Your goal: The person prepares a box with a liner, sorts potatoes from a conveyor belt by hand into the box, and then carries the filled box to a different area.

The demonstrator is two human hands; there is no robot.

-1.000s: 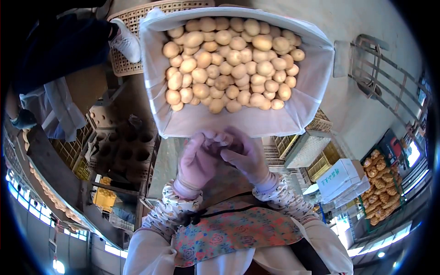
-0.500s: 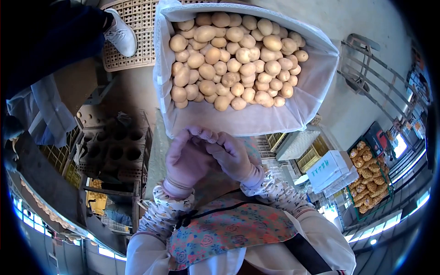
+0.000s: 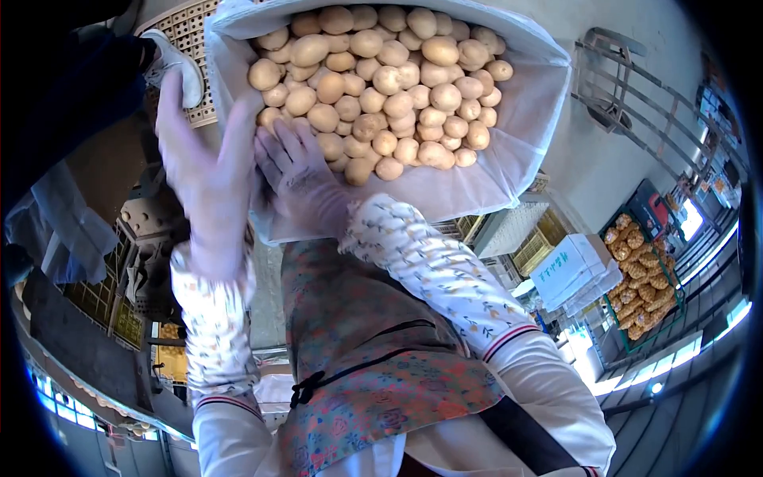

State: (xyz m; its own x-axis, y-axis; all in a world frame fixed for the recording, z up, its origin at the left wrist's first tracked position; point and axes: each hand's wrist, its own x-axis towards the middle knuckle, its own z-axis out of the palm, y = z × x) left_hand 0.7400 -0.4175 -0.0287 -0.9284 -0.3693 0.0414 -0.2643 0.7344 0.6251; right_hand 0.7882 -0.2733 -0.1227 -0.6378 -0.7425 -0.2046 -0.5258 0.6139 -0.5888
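Observation:
A lined box (image 3: 524, 151) holds many potatoes (image 3: 397, 79) at the top centre. My right hand (image 3: 302, 167), gloved, reaches over the near left part of the box, its spread fingertips at the potatoes on that side. Beside the box's left side, my left hand (image 3: 207, 171) is raised with thumb and fingers apart, slightly blurred, and nothing shows in it. Both wrists come out of patterned sleeves.
Someone's white shoe (image 3: 175, 71) rests by a perforated crate (image 3: 193, 32) at the upper left. A metal trolley (image 3: 636, 103) stands at the right, above a white carton (image 3: 568, 270) and netted sacks (image 3: 640, 286).
My hands have parted from in front of my apron. The left went up and left, and the right moved up to the potatoes. The box appears shifted slightly left and up.

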